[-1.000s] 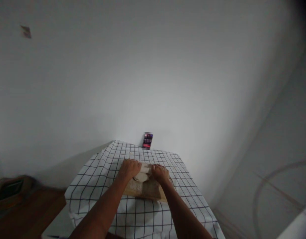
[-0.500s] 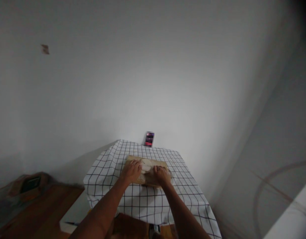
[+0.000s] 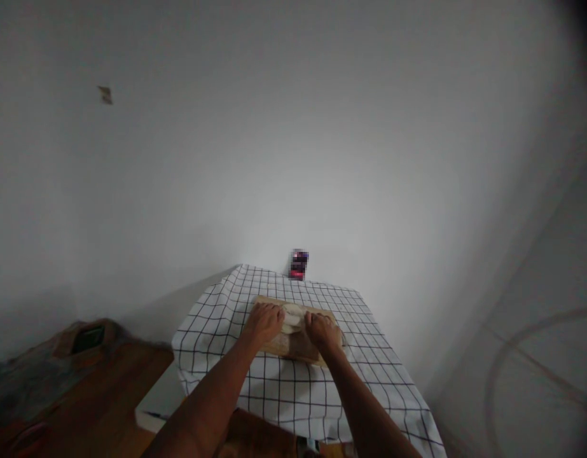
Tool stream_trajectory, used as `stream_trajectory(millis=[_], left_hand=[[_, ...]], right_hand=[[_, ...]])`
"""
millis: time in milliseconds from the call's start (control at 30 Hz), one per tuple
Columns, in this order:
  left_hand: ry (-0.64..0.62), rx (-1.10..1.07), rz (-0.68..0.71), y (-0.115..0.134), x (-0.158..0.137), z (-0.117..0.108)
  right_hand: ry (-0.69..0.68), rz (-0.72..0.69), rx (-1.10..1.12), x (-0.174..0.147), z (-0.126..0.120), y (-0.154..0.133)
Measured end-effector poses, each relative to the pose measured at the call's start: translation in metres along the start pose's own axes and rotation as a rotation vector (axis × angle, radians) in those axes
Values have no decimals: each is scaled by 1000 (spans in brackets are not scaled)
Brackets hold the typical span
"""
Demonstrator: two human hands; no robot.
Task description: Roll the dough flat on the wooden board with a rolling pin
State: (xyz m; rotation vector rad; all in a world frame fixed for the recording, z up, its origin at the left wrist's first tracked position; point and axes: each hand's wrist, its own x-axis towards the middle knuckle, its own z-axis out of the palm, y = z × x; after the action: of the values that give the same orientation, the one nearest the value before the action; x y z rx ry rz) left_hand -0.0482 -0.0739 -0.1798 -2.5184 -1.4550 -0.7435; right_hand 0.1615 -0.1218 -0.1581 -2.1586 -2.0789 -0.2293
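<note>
Pale dough (image 3: pixel 292 318) lies on a wooden board (image 3: pixel 290 347) in the middle of the cloth-covered table. At its left end, my left hand (image 3: pixel 265 322) is closed on the dough with the fingers curled. My right hand (image 3: pixel 324 331) grips the other end, its knuckles bent and facing the first hand. Between the hands, a short folded stretch of dough shows. Both palms and the dough beneath them are hidden.
A white cloth with a dark grid (image 3: pixel 293 401) covers the table. At its back edge, a blurred dark and red object (image 3: pixel 299 264) leans by the white wall (image 3: pixel 293 140). A box (image 3: pixel 86 338) sits on the floor at left.
The view has shifted, so everything appears slightly farther right. My fingers look more curled, and the dough showing between my hands looks shorter and more bunched.
</note>
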Motion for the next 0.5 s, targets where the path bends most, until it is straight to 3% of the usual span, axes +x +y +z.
stream_trajectory(millis=[333,500], left_hand=[[-168,121,-98,-7,50,10],[-280,110,-163,-21,88,20]], right_hand=[[43,-81,-77,48,23,14],[-34,34,51,82,15,14]])
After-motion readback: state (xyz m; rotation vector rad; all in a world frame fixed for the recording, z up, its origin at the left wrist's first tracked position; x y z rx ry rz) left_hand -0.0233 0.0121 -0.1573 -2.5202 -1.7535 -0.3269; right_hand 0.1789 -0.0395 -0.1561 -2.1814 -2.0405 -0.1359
